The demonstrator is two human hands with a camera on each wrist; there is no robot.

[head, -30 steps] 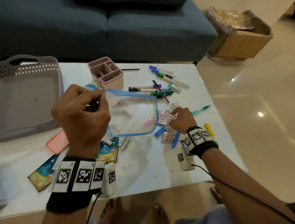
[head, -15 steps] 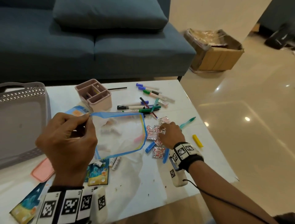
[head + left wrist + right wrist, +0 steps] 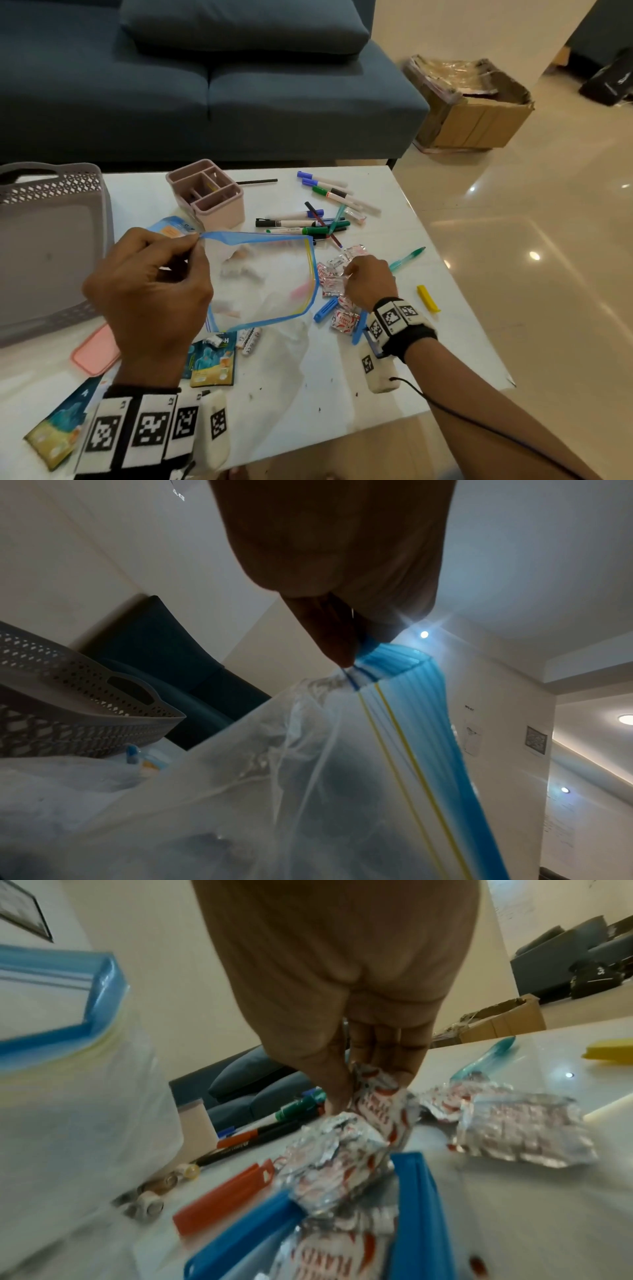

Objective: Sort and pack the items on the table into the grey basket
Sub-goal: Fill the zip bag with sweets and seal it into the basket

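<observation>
Step in hand: by my reading, bagging the loose foil sachets; nothing shows yet inside the grey basket [image 3: 51, 253].
Left hand [image 3: 150, 294]: thumb and fingertips clamped on the blue zip strip at one corner of the clear zip bag [image 3: 263, 281]; the left wrist view shows the same pinch [image 3: 346, 642], with the bag [image 3: 274, 791] hanging below it.
Zip bag: held up off the counter [image 3: 394, 219], just right of the basket; whether its mouth stands apart cannot be told.
Right hand [image 3: 368, 282]: down on the heap, just right of the bag; the right wrist view shows thumb and fingers [image 3: 373, 1047] pinched together on one foil sachet [image 3: 380, 1102].
Foil sachets [image 3: 339, 294]: lying together on the counter between the bag and a teal pen [image 3: 407, 258], mixed with blue clips [image 3: 325, 308].
Other goods: markers [image 3: 308, 222] and a pink organiser [image 3: 209, 195] lie beyond the bag.
Next move: probably lift the pinched sachet clear of its neighbours and carry it to the bag's mouth; the left hand would need to hold that mouth wide.
Care: the foil is slick and crumpled, so a neighbour may drag along.
</observation>
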